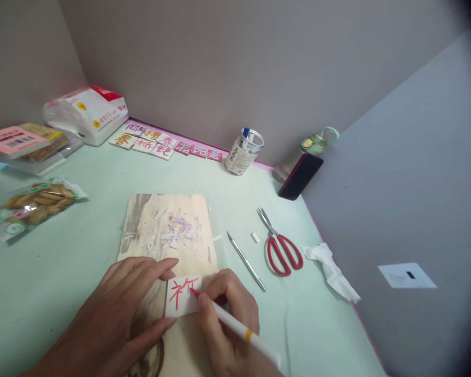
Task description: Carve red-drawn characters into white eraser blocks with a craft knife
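Note:
A white square card with red brush-like characters lies on a wooden board. My left hand steadies it at the left side, fingers at its upper corner and thumb at its lower corner. My right hand is closed around a white marker pen with a red tip and a yellow band. The pen's tip touches the card at the right-hand strokes. Pale and purplish shavings are scattered on the board above the card.
Right of the board lie a craft knife, a small white piece, red-handled scissors and a crumpled tissue. Behind stand a can, a phone, a bottle and lettered cards. Snack packet at left.

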Tool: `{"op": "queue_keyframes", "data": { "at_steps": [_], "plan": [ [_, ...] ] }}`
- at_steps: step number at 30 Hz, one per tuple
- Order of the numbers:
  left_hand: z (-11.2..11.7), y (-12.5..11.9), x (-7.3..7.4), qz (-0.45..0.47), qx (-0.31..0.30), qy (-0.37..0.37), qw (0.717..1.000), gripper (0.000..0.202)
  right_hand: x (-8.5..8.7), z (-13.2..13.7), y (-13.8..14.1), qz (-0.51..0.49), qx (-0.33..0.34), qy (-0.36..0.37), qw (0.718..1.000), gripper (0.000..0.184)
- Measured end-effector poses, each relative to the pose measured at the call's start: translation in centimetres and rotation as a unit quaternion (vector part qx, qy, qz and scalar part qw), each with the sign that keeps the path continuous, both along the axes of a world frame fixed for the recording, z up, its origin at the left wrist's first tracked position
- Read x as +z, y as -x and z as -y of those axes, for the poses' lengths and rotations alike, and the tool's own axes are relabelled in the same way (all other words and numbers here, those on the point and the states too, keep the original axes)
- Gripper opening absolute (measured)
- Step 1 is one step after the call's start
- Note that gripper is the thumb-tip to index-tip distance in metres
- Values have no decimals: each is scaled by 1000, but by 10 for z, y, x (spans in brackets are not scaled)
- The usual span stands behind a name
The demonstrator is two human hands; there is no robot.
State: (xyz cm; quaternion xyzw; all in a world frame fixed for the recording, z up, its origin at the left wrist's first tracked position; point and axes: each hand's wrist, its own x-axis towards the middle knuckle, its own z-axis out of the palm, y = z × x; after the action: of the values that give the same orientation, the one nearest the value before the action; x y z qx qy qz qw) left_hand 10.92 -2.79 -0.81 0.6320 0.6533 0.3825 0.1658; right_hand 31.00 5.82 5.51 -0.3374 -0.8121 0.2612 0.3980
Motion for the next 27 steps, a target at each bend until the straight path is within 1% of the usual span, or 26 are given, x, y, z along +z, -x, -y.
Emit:
{"op": "queue_keyframes", "data": {
  "at_steps": [5,10,15,23,27],
  "plan": [
    [-1,3,-1,-26,-13,-10,1000,54,-6,1,4,-31,-21,-9,999,21],
    [-2,5,-6,-30,-15,-10,999,54,-2,1,1,11,-9,-5,1000,21],
    [0,5,-9,-27,-15,0,1000,56,-2,1,1,-2,-12,-6,1000,22],
    [-1,0,1,-17,-3,4,1000,50,-1,0,1,12,3,-8,1000,22],
    [-1,2,0,-31,-10,-11,999,51,-1,1,2,-8,-12,-13,1000,22]
  ]
}}
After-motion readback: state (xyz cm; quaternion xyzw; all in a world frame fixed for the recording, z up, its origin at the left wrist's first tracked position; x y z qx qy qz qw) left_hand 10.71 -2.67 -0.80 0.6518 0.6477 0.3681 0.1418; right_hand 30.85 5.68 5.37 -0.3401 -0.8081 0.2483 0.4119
